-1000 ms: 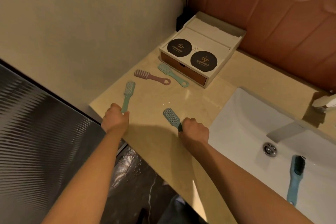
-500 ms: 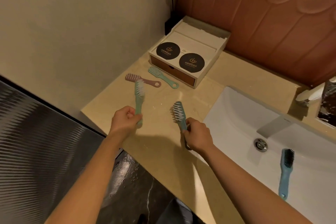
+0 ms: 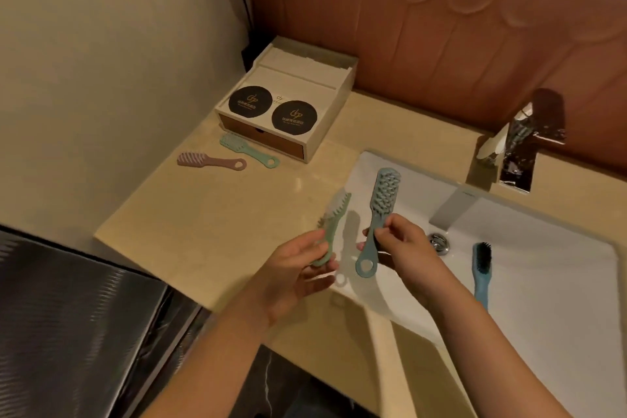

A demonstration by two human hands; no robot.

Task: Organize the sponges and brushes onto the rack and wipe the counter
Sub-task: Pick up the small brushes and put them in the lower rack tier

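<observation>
My left hand (image 3: 295, 276) holds a light green brush (image 3: 334, 220) by its handle, above the counter's front edge beside the sink. My right hand (image 3: 400, 244) pinches the handle of a blue-grey brush (image 3: 381, 204), lifted over the left part of the basin with its head pointing away. A pink brush (image 3: 210, 160) and another green brush (image 3: 249, 150) lie on the beige counter (image 3: 203, 214) near the back left. A blue brush with dark bristles (image 3: 480, 273) lies inside the sink. No rack or sponge is in view.
A white wooden box (image 3: 325, 92) with two black round discs (image 3: 294, 118) on top stands in the back corner. The white sink (image 3: 543, 299) fills the right side, with a chrome faucet (image 3: 515, 146) behind it. A wall stands on the left; a dark ribbed surface lies below the counter.
Both hands lifted their brushes off the counter and carried them rightward to the sink's left edge. The two hands have come closer together.
</observation>
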